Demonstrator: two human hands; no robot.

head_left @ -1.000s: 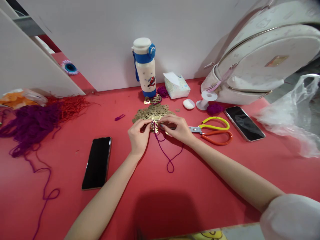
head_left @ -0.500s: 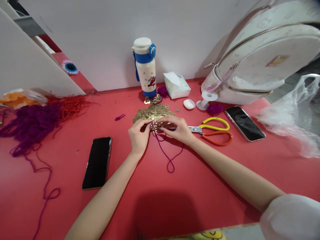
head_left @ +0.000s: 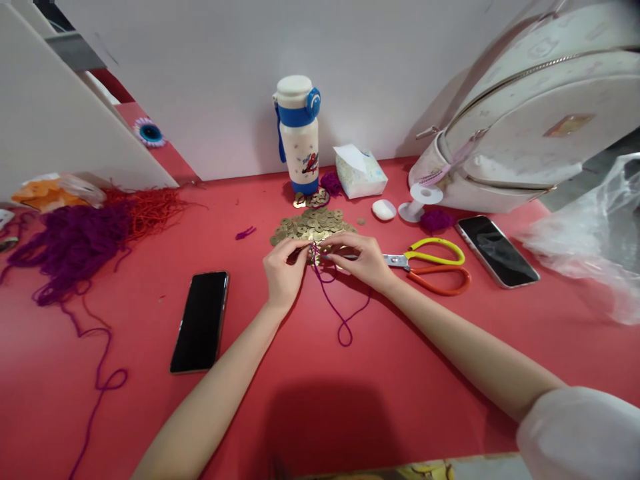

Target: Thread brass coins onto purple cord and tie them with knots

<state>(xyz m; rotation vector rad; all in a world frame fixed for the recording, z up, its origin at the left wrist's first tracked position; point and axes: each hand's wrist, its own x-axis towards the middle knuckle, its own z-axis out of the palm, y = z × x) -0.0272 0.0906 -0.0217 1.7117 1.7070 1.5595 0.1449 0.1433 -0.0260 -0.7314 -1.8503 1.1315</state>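
Note:
Both hands meet at the near edge of a heap of brass-coloured coins with holes (head_left: pixel 316 221). My left hand (head_left: pixel 287 270) pinches a purple cord (head_left: pixel 327 293) between thumb and fingertips. Close beside it on the right, my right hand (head_left: pixel 361 261) is closed on the same cord, thumb against fingers. From the fingers the cord hangs toward me and ends in a small loop lying on the red table. Scissors (head_left: pixel 425 261) with one yellow and one orange handle lie beside my right hand, their blades partly hidden by it.
Phones lie at left (head_left: pixel 201 321) and right (head_left: pixel 497 251). Behind the coins stand a bottle (head_left: pixel 300 143) and tissue pack (head_left: pixel 363 177). A white spool (head_left: pixel 420 200), backpack (head_left: pixel 525 127) and plastic bag (head_left: pixel 590 247) are at right; purple yarn (head_left: pixel 83 243) is piled at left.
The whole view has shifted slightly, so things appear a little further right. Both hands keep their pinch on the cord, with only slight finger movement.

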